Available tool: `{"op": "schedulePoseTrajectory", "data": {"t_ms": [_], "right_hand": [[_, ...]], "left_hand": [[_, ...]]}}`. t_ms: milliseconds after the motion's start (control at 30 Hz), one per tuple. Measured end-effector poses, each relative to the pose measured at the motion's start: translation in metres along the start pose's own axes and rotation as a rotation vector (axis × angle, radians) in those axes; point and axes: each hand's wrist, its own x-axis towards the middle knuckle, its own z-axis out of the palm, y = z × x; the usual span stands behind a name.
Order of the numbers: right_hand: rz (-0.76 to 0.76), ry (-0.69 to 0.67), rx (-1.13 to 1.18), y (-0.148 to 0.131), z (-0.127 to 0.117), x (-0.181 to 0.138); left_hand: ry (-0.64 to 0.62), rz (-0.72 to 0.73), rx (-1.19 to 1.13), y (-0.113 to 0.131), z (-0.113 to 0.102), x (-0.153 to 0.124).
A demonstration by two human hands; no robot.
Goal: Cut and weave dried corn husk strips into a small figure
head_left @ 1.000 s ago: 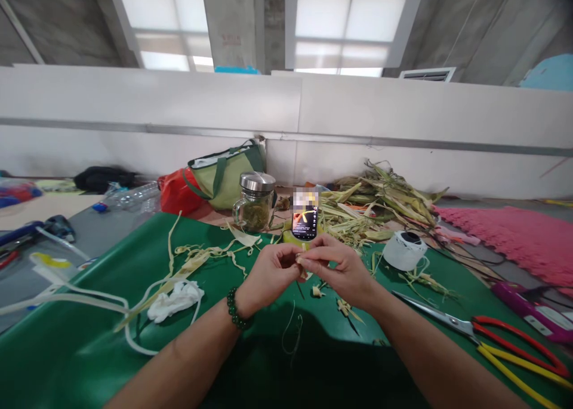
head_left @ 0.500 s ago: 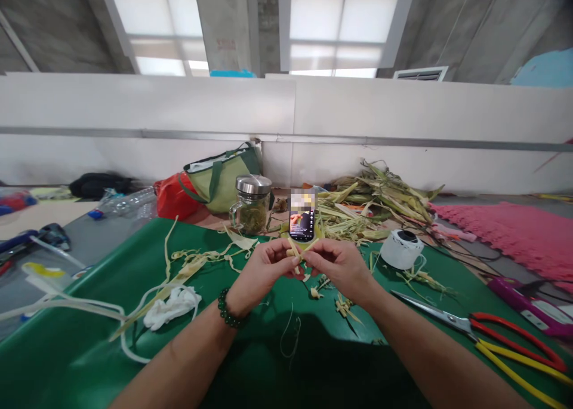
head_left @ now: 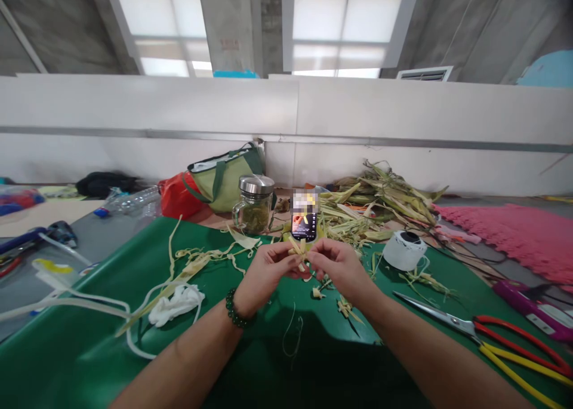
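Pale corn husk strips (head_left: pixel 297 249), crossed over one another, are pinched between my two hands above the green mat (head_left: pixel 250 361). My left hand (head_left: pixel 271 268), with a dark bead bracelet at its wrist, grips them from the left. From the right, the thumb and forefinger of my right hand (head_left: pixel 338 264) close on the same small piece. Just beyond the fingers a phone (head_left: pixel 303 224) stands upright with a picture on its screen. Small knotted husk bits (head_left: pixel 345 307) and a loose thread (head_left: pixel 293 337) lie on the mat near my hands.
At the right are scissors (head_left: pixel 456 322) with red and yellow handles and a white thread spool (head_left: pixel 404 251). Behind the phone lie heaped husks (head_left: pixel 394 200) and a lidded glass jar (head_left: pixel 254 206). White cord (head_left: pixel 129 331) and crumpled white cloth (head_left: pixel 176 304) lie left.
The husk strips have shifted between my fingers, with more ends fanning upward. My right fingers have moved slightly right. The whole view has shifted a little.
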Motion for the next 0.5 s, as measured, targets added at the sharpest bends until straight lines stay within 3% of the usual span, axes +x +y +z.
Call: {"op": "schedulePoseTrajectory", "data": {"t_ms": [67,167,267,400,500], "right_hand": [[-0.068,0.016,0.012,0.002,-0.002,0.002],[-0.396,0.098,-0.106,0.002,-0.006,0.003],[-0.632,0.035,-0.214,0.000,-0.011,0.002],[-0.610,-0.081,-0.221,-0.002,-0.011,0.000],[-0.474,-0.043,-0.184,-0.003,-0.007,-0.001]], "left_hand": [[0.011,-0.015,0.028,0.002,-0.001,0.000],[-0.018,-0.041,0.082,0.007,-0.002,0.000],[-0.066,-0.052,0.097,0.009,0.000,-0.001],[-0.054,-0.014,0.076,0.005,0.003,-0.001],[-0.012,0.014,0.072,-0.001,0.004,0.000]]}}
